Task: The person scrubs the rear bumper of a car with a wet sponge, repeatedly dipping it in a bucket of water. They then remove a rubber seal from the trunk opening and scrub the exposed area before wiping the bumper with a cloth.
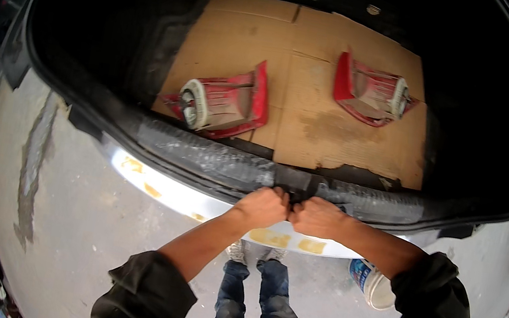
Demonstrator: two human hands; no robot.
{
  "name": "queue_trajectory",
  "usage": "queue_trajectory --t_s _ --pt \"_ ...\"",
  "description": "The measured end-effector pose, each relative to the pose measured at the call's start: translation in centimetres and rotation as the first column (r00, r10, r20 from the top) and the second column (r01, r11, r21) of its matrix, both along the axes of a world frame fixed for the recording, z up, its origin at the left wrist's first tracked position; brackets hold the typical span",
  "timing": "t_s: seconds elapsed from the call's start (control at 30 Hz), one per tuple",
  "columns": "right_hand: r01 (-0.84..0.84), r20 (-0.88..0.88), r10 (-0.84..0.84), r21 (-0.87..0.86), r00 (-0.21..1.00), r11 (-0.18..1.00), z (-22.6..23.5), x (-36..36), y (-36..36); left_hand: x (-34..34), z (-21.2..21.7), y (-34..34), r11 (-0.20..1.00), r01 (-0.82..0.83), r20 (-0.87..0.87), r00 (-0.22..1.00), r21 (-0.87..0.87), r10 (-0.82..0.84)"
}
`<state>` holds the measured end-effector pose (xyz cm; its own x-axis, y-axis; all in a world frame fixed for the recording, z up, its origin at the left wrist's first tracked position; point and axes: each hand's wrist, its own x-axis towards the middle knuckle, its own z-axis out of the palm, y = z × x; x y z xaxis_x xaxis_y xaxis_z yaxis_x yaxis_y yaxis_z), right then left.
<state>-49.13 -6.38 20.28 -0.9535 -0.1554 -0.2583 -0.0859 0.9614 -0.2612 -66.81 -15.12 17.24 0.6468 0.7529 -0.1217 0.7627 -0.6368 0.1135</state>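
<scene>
My left hand (265, 206) and my right hand (320, 216) are side by side at the middle of the open car trunk's rear edge, almost touching. Both are closed, knuckles up, against the black rubber seal (217, 186) near the latch area. Whatever lies between their fingers is hidden. Just beyond them runs the dusty black trunk sill (205, 155). Below the hands curves the white rear bumper (182, 198), marked with yellowish patches.
Two red tail lights, one at left (226, 106) and one at right (369, 92), lie on a stained cardboard sheet (241, 34) in the trunk. A white bucket (380, 292) stands on the concrete floor (89, 233) below the bumper, right of my legs (273, 295).
</scene>
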Motion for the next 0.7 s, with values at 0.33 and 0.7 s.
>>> queue_trajectory --t_s 0.33,0.7 --pt "-0.021 0.033 0.019 0.066 0.999 0.998 0.5 0.4 -0.2 -0.6 -0.2 1.9 0.943 0.332 0.093 0.939 -0.013 -0.330" --pt "0.169 -0.137 -0.151 0.133 0.979 0.977 0.1 2.0 -2.0 -4.0 4.4 -14.3 0.999 0.037 0.308 0.951 -0.024 -0.028"
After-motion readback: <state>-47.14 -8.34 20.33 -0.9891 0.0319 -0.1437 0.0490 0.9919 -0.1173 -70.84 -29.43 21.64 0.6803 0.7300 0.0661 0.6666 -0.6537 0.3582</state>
